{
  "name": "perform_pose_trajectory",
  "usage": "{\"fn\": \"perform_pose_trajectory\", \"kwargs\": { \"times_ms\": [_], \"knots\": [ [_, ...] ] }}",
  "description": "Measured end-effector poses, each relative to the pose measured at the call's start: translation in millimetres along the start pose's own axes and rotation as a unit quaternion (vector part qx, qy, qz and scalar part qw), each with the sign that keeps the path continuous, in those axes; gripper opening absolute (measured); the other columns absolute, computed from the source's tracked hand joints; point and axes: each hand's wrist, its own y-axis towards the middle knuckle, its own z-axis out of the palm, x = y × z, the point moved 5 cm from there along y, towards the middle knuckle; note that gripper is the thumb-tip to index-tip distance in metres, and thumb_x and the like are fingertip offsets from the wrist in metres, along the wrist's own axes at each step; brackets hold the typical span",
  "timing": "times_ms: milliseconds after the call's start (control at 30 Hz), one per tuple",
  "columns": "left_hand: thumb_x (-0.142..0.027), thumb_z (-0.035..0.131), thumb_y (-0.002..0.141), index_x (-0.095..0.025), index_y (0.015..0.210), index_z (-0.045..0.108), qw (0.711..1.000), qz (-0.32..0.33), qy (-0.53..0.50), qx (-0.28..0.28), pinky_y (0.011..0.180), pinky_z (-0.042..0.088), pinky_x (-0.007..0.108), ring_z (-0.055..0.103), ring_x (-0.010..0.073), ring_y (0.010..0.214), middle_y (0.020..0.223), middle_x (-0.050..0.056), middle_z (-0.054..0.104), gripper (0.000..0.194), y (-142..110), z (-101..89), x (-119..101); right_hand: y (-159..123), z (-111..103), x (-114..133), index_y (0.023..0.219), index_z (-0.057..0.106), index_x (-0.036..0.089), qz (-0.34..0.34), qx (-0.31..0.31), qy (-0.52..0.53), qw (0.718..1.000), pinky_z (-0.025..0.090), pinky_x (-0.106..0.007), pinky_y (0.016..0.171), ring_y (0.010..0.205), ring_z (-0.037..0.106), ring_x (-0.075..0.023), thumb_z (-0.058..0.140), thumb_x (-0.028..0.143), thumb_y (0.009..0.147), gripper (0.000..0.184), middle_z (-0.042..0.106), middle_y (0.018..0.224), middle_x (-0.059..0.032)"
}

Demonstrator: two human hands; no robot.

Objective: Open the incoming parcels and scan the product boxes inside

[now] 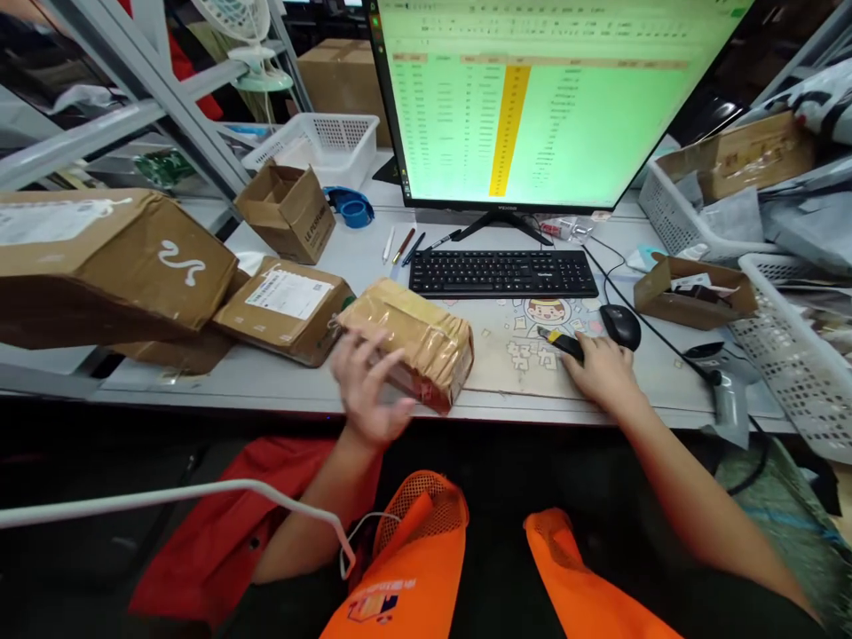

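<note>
A small cardboard parcel (413,337), wrapped in shiny brown tape, lies tilted near the front edge of the desk. My left hand (369,386) is at its left front side, fingers spread and slightly blurred; whether they touch the box I cannot tell. On the desk mat, my right hand (603,368) is closed on the black handle of a yellow and black box cutter (563,342), its tip pointing left. Just behind that hand sits a black mouse (620,327).
A keyboard (502,273) and monitor (552,106) stand behind the parcel. Labelled cartons (286,306) crowd the left, with a large box (106,266) jutting over them. At right are a small open box (692,293), a barcode scanner (729,390) and white baskets (792,355).
</note>
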Motion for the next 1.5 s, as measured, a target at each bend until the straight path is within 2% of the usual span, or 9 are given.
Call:
{"fn": "perform_pose_trajectory", "kwargs": {
  "times_ms": [167,467,700,867,967,1067,1200,1333,1500],
  "knots": [
    [-0.049,0.083,0.081,-0.023,0.129,0.066,0.996,-0.040,0.056,0.056,0.120,0.043,0.059,0.053,0.0407,0.143,0.138,0.014,0.065,0.058,-1.5,19.3,-39.1,-40.5,-7.7,4.5,0.140,0.065,0.007,-0.060,-0.071,0.081,0.992,0.053,-0.057,0.098,0.108,0.064,-0.0381,0.044,0.036,0.104,0.051,0.068,0.120,-0.0240],
    [-0.029,0.068,0.093,-0.021,0.095,0.071,0.994,-0.029,0.082,0.071,0.106,0.054,0.046,0.072,0.0295,0.111,0.101,0.008,0.075,0.008,14.0,1.5,-28.7,-84.7,-70.8,125.5,0.141,0.067,0.021,-0.341,-0.118,0.245,0.900,0.061,-0.042,0.088,0.101,0.069,-0.0278,0.054,0.034,0.108,0.038,0.070,0.119,-0.0144],
    [-0.044,0.079,0.084,-0.021,0.121,0.069,0.980,0.023,0.111,0.161,0.112,0.052,0.050,0.062,0.0374,0.133,0.121,0.014,0.067,0.045,9.9,-2.7,-42.1,-70.0,-65.4,128.8,0.138,0.070,0.021,-0.380,-0.133,0.244,0.882,0.061,-0.042,0.089,0.103,0.069,-0.0275,0.054,0.034,0.108,0.036,0.071,0.120,-0.0149],
    [-0.028,0.074,0.083,-0.021,0.114,0.068,0.984,0.025,0.145,0.100,0.107,0.055,0.051,0.065,0.0364,0.127,0.114,0.013,0.066,0.033,-2.5,4.4,-48.6,-53.8,-59.6,136.1,0.137,0.071,0.020,-0.442,-0.136,0.221,0.859,0.060,-0.042,0.090,0.104,0.068,-0.0266,0.052,0.036,0.109,0.037,0.072,0.120,-0.0146],
    [-0.021,0.070,0.082,-0.019,0.113,0.066,0.984,0.041,0.151,0.079,0.106,0.056,0.052,0.065,0.0369,0.127,0.114,0.013,0.065,0.031,-8.0,8.1,-51.3,-16.9,-55.1,113.3,0.135,0.074,0.019,-0.396,-0.141,0.195,0.886,0.059,-0.044,0.091,0.104,0.068,-0.0285,0.049,0.040,0.108,0.042,0.072,0.120,-0.0159],
    [-0.019,0.070,0.081,-0.020,0.114,0.066,0.988,0.050,0.125,0.078,0.108,0.056,0.053,0.065,0.0370,0.130,0.117,0.013,0.066,0.033,-10.2,0.0,-38.3,22.5,-54.8,50.8,0.138,0.072,0.015,-0.202,-0.185,0.184,0.944,0.058,-0.046,0.093,0.104,0.068,-0.0309,0.047,0.043,0.106,0.049,0.070,0.121,-0.0189],
    [-0.022,0.065,0.088,-0.022,0.112,0.070,0.991,0.030,-0.012,0.128,0.114,0.055,0.055,0.063,0.0341,0.136,0.125,0.010,0.069,0.024,-10.4,-30.6,11.8,13.1,-52.3,-18.7,0.139,0.071,0.015,-0.072,-0.230,0.212,0.947,0.056,-0.049,0.103,0.112,0.067,-0.0328,0.051,0.046,0.104,0.052,0.070,0.118,-0.0175],
    [-0.028,0.050,0.105,-0.022,0.126,0.072,0.994,-0.103,0.027,0.017,0.126,0.041,0.056,0.056,0.0324,0.143,0.142,0.011,0.065,0.031,-14.7,-63.7,48.0,-33.5,-38.6,-30.5,0.132,0.075,0.017,-0.086,-0.226,0.241,0.940,0.058,-0.048,0.099,0.107,0.070,-0.0317,0.055,0.047,0.103,0.047,0.073,0.115,-0.0150],
    [-0.060,0.069,0.094,-0.020,0.149,0.053,0.975,-0.210,0.078,0.016,0.129,0.033,0.054,0.041,0.0367,0.155,0.169,0.020,0.036,0.070,-22.3,-29.2,39.8,-61.2,-33.6,-3.8,0.132,0.075,0.020,-0.128,-0.199,0.272,0.933,0.060,-0.045,0.095,0.106,0.071,-0.0298,0.058,0.042,0.104,0.039,0.074,0.116,-0.0131]
  ]
}}
